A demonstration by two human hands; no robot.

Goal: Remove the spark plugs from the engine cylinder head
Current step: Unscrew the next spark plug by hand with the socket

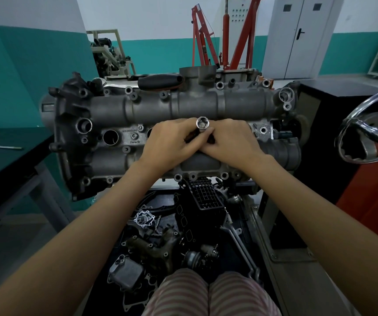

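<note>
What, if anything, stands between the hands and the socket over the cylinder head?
Nothing visible: both the left hand and the right hand already grip the socket over the cylinder head. The well beneath is hidden by the hands.

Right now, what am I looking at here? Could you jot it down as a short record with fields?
Setting: workshop, engine cylinder head on a stand
Tool: silver socket, open end facing the camera
Left hand: fingers curled round the tool below the socket
Right hand: fingers curled on the same tool
Open plug well: one round hole left of the hands
Spark plugs: none visible
Below: loose engine parts
Background: red engine hoist
</note>
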